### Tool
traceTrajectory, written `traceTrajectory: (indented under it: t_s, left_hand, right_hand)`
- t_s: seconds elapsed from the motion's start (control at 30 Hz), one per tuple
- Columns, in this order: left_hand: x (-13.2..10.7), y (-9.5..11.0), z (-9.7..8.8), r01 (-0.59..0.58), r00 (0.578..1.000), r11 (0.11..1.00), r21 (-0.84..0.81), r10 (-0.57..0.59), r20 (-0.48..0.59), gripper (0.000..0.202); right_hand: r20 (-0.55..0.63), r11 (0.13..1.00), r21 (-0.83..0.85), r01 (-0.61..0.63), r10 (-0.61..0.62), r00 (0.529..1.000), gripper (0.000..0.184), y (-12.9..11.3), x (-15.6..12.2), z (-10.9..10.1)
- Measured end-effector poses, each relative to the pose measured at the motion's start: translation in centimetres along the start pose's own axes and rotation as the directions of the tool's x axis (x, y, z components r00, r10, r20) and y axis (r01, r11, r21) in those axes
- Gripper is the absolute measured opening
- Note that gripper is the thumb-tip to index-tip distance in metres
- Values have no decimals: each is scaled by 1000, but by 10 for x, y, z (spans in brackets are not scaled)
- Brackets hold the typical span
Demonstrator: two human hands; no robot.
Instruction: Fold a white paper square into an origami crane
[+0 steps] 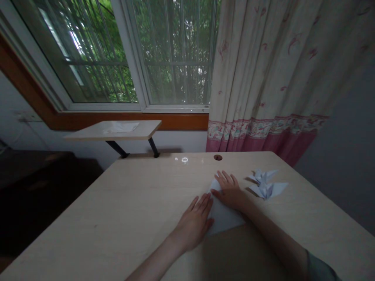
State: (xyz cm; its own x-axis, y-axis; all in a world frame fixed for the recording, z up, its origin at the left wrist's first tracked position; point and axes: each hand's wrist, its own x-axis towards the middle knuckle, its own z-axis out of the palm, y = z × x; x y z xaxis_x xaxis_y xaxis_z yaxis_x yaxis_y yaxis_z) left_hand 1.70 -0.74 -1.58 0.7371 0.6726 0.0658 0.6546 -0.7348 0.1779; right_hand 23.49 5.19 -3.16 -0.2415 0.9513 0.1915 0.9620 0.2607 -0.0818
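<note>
A folded sheet of white paper lies flat on the table before me, its lower edge running slantwise. My left hand rests along the paper's left edge, fingers stretched forward and thumb on the sheet. Over the upper part of the paper, my right hand lies flat with its fingers spread, hiding some of the sheet. To the right of that hand sit two folded paper cranes, one nearer and one just behind it.
The pale wooden table has a round cable hole near its back edge. At the back left a raised shelf on black legs carries white paper. Behind are a window and a patterned curtain.
</note>
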Motion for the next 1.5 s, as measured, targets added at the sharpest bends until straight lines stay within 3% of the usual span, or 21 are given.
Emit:
traceTrajectory:
  t_s: [0.27, 0.5, 0.8, 0.97, 1.17, 1.33, 1.5]
  left_hand:
    - [0, 0, 2, 7, 999, 999, -35, -9, -49, 55]
    - [-2, 3, -14, -51, 990, 989, -138, 32, -138, 44]
    - [-3, 1, -20, -164, 977, 960, -225, 126, -172, 57]
    - [-4, 3, -25, -181, 973, 957, -226, 141, -185, 48]
    - [-4, 1, -27, -266, 945, 951, -157, 224, -240, 22]
    - [-5, -3, -24, -290, 920, 952, -97, 249, -304, 28]
    - [-4, -7, -21, -278, 884, 953, -124, 202, -422, 24]
  right_hand:
    - [55, 1000, -4, -1, 1, 998, 73, -1, 0, -5]
    - [98, 997, 80, 21, -29, 995, 75, 7, 0, -7]
    - [48, 994, 110, 28, -33, 998, 63, 13, 3, 1]
    - [26, 987, 156, 23, -27, 999, 58, 17, 4, 6]
    - [-3, 950, 312, 27, -28, 1000, 54, 24, 7, 6]
    - [-71, 890, 451, 72, -45, 996, 52, 29, 9, 5]
    - [-215, 856, 493, 158, -56, 975, 52, 31, 8, -2]
